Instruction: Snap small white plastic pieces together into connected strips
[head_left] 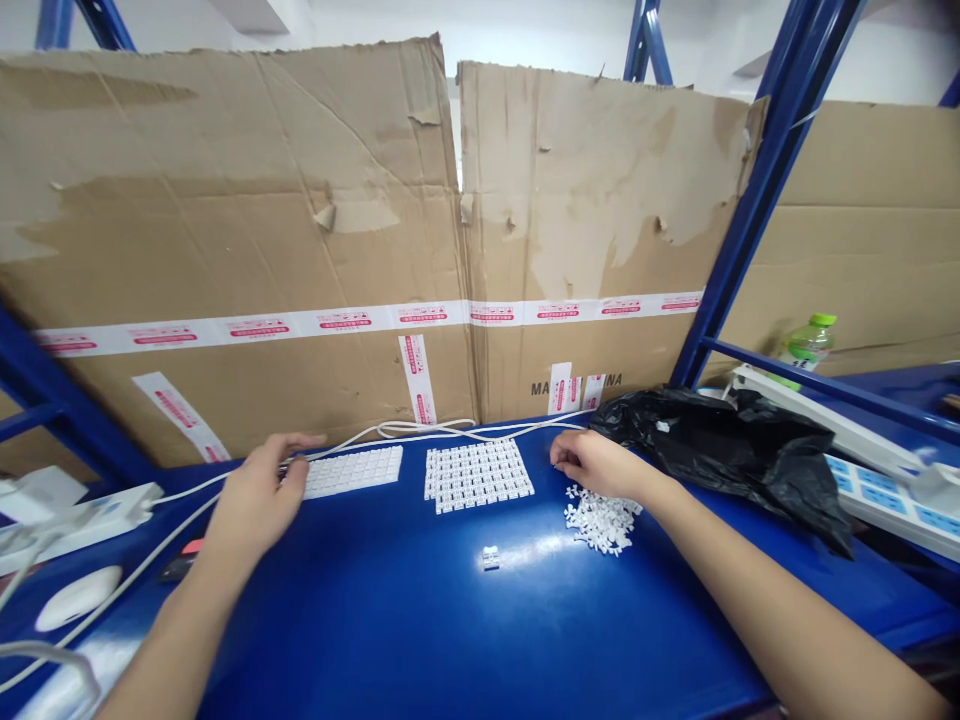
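Cardboard (pixel 225 230) is stood behind the grid (pixel 480 475), which is laid out in small white parts on the blue table (pixel 375 630). A black bag (pixel 720 440) is spread right of the grid. The left hand (pixel 262 495) is held left of the grid, at the outer end of a white block (pixel 356 471), thumb and fingers parted. The right hand (pixel 596 463) is held right of the grid, by the loose pile (pixel 602 518), fingers curled; whether they are closed on anything cannot be told. A lone piece (pixel 490 558) is placed in front of the grid.
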